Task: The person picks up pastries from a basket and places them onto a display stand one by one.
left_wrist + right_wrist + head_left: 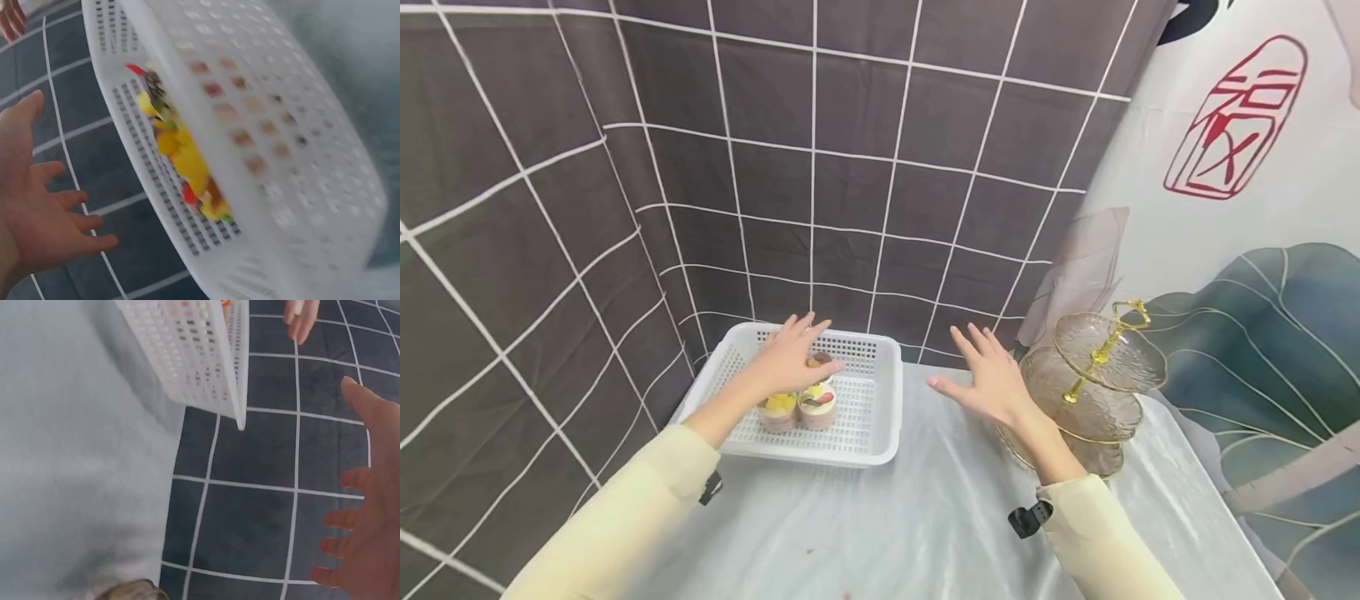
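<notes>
My left hand hovers over the white plastic basket, fingers spread and holding nothing. Beneath it in the basket stand several dessert cups; one cup has red and yellow fruit on white cream, and beside it is a cup topped with yellow pieces. The hand partly hides the cups behind. In the left wrist view, colourful toppings show above the basket's side. My right hand is held in the air with fingers extended and nothing in it, left of a three-tier glass stand with gold rims and handle.
A pale, shiny cloth covers the table. Behind and to the left hangs a dark curtain with white grid lines. A printed backdrop with large leaves and a red seal is at the right, close behind the stand.
</notes>
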Demonstrator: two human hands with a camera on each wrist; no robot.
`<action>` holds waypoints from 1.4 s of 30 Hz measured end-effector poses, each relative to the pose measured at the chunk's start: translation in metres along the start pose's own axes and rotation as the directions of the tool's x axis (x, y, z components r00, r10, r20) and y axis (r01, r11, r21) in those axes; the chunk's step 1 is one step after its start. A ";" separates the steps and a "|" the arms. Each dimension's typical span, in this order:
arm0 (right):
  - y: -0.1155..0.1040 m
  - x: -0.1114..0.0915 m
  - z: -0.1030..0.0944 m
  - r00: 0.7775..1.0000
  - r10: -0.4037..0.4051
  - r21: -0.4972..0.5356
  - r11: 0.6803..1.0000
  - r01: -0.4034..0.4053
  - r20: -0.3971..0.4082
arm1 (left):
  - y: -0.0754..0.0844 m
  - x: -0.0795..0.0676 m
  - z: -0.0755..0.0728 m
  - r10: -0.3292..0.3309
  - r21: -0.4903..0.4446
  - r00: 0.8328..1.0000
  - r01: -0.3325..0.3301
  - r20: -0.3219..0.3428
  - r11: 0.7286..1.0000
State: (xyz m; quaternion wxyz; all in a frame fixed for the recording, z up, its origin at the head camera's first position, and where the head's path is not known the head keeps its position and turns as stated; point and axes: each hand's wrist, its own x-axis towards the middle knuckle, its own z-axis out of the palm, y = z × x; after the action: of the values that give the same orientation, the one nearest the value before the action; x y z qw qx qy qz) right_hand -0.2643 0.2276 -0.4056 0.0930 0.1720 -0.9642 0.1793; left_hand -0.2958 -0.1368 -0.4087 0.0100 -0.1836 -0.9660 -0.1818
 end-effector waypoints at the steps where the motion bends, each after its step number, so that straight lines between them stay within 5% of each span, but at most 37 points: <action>1: -0.001 0.000 0.003 1.000 -0.002 0.016 1.000 0.003 -0.003 | -0.005 -0.004 -0.002 0.004 -0.011 1.000 -0.004 -0.012 1.000; 10: -0.013 -0.004 0.035 1.000 -0.015 0.249 0.969 0.010 0.015 | -0.061 -0.037 -0.031 -0.024 -0.107 0.999 0.019 -0.037 0.994; 17: -0.018 -0.006 0.067 0.996 0.075 0.415 0.905 -0.090 0.053 | -0.100 -0.058 -0.028 -0.082 -0.208 0.995 0.069 -0.055 0.976; 20: -0.021 -0.009 0.080 0.984 0.152 0.537 0.825 -0.176 0.089 | -0.116 -0.062 -0.024 -0.146 -0.252 0.988 0.130 -0.045 0.959; 24: -0.026 -0.012 0.096 0.958 0.233 0.710 0.645 -0.282 0.169 | -0.131 -0.068 -0.023 -0.237 -0.365 0.971 0.235 0.039 0.901; 27: -0.031 -0.014 0.105 0.940 0.244 0.803 0.495 -0.332 0.239 | -0.141 -0.076 -0.021 -0.301 -0.488 0.944 0.329 0.138 0.808; 30: -0.036 -0.014 0.110 0.930 0.232 0.854 0.381 -0.356 0.284 | -0.150 -0.083 -0.018 -0.343 -0.574 0.918 0.393 0.199 0.718; 34: -0.042 -0.013 0.112 0.914 0.248 0.876 0.290 -0.386 0.321 | -0.155 -0.087 -0.018 -0.355 -0.630 0.909 0.409 0.219 0.660; 42: -0.049 -0.013 0.109 0.875 0.316 0.882 0.180 -0.435 0.367 | -0.152 -0.089 -0.014 -0.345 -0.652 0.914 0.395 0.212 0.647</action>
State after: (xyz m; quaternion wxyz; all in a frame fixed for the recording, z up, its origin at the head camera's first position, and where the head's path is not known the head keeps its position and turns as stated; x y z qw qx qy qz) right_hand -0.2474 0.1474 -0.4933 -0.1226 -0.0405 -0.6797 0.7220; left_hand -0.2679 -0.3047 -0.4558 -0.1284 0.0206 -0.8471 -0.5152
